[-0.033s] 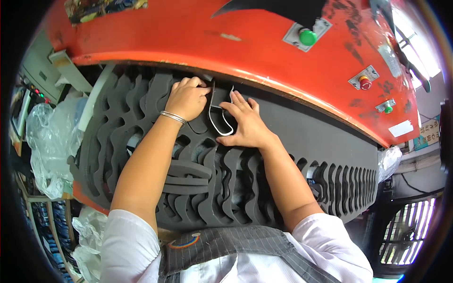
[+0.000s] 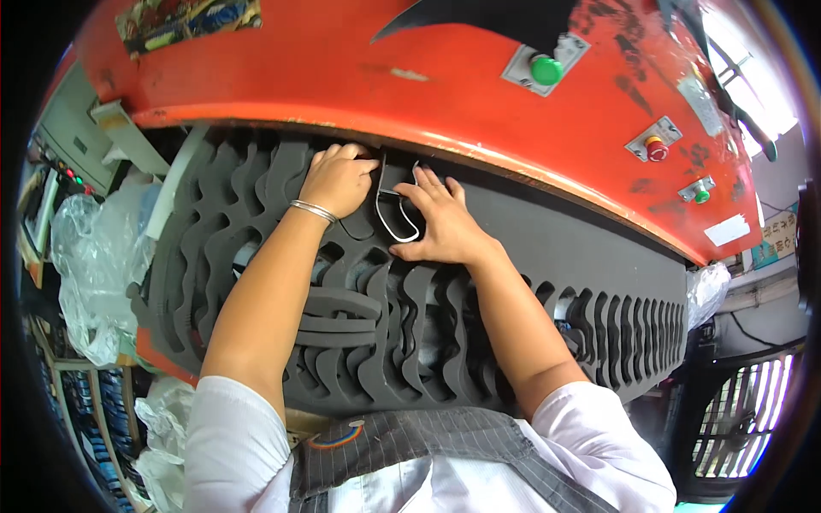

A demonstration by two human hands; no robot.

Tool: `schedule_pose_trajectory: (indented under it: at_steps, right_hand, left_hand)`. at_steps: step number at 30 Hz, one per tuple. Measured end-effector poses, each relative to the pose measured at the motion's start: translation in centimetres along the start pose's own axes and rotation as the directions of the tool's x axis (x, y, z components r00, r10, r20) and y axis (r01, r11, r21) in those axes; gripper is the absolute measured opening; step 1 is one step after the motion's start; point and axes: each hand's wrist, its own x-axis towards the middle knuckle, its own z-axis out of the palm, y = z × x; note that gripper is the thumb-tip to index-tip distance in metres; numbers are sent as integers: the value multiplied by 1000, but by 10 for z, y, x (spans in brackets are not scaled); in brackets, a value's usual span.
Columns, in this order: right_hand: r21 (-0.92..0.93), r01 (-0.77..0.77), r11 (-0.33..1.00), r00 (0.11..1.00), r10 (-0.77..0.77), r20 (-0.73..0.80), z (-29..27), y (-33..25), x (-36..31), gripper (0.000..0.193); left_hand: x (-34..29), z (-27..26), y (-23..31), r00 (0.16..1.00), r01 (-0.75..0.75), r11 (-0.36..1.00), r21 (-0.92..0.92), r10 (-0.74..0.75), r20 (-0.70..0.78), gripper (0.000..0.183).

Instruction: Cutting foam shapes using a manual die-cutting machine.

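Observation:
A metal cutting die (image 2: 379, 211), a bent strip with a bright curved edge, stands on the dark grey foam sheet (image 2: 547, 231). My right hand (image 2: 449, 218) grips it from the right, fingers on its upper part and thumb low beside the curve. Just left of the die, my left hand (image 2: 338, 181) rests on the foam with curled fingers, a fingertip close to the strip; what lies under those fingers is hidden. Around both hands the foam is cut into wavy strips and holes. Loose curved foam pieces (image 2: 338, 318) lie between my forearms.
Directly beyond my hands hangs the red machine beam (image 2: 325, 81), its lower edge low over the foam. It carries a green button (image 2: 546, 70) and a red stop knob (image 2: 656, 149). Clear plastic bags (image 2: 98, 274) hang at the left, near a shelf rack (image 2: 85, 366).
The view has shifted slightly, so the red beam sits a little differently in it. Both hands and the die keep nearly the same places on the foam.

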Motion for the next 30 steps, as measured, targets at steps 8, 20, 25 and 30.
schedule_pose_trajectory:
  at_steps: [8,20,25,30]
  right_hand:
    - [-103,223,969,645,-226,-730,-144,-38,-164,70]
    - [47,-653,756,-244,-151,-958,-313,144,-249,63]
    - [33,-632,774,-199,-121,-973,-319,139,-246,64]
    - [-54,-692,720,-130,-197,-972,-318,142,-257,57]
  left_hand:
    - [-72,-123,122,996,17,951,-309,9,84,30]
    - [30,-155,244,980,-194,938,-289,201,-7,37]
    - [-11,-146,255,988,-151,903,-402,151,-33,39]
    - [-134,-134,267,901,123,877,-464,97,422,36]
